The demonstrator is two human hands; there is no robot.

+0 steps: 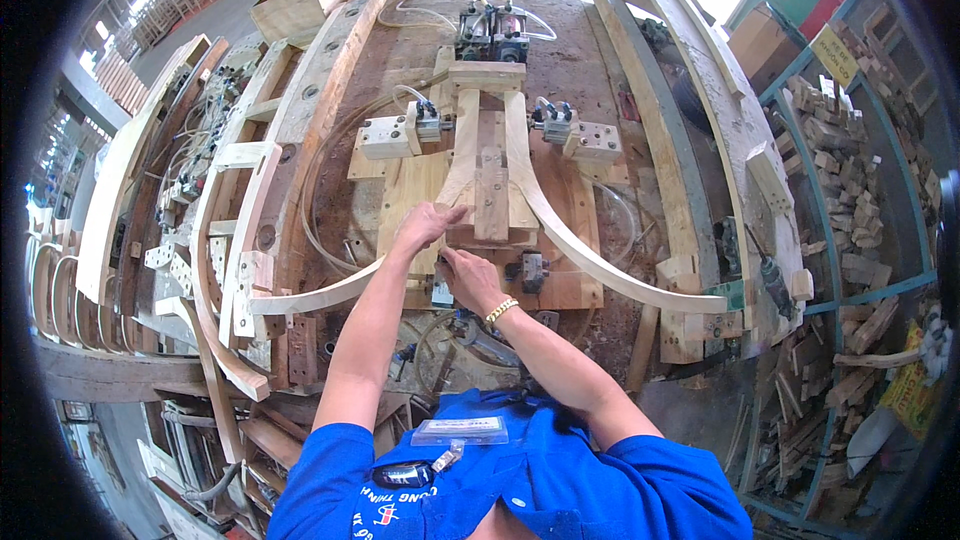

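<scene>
Two curved wooden pieces, one on the left (318, 297) and one on the right (600, 258), sit in a wooden jig and flare apart toward me. Between their upper ends runs a narrow wooden centre block (491, 180). My left hand (430, 225) is closed over the left curved piece, just beside the block, hiding that stretch of wood. Lower and slightly to the right, my right hand (470, 275) has its fingers pressed together near a small metal cylinder (441, 290). Whatever those fingers hold is hidden.
Air cylinders with hoses stand at the jig's far end (492, 35), its left side (400, 132) and right side (580, 137). Long wooden rails (330, 70) flank it. A drill-like tool (772, 278) lies at right, beside a blue rack (885, 293) of wood offcuts.
</scene>
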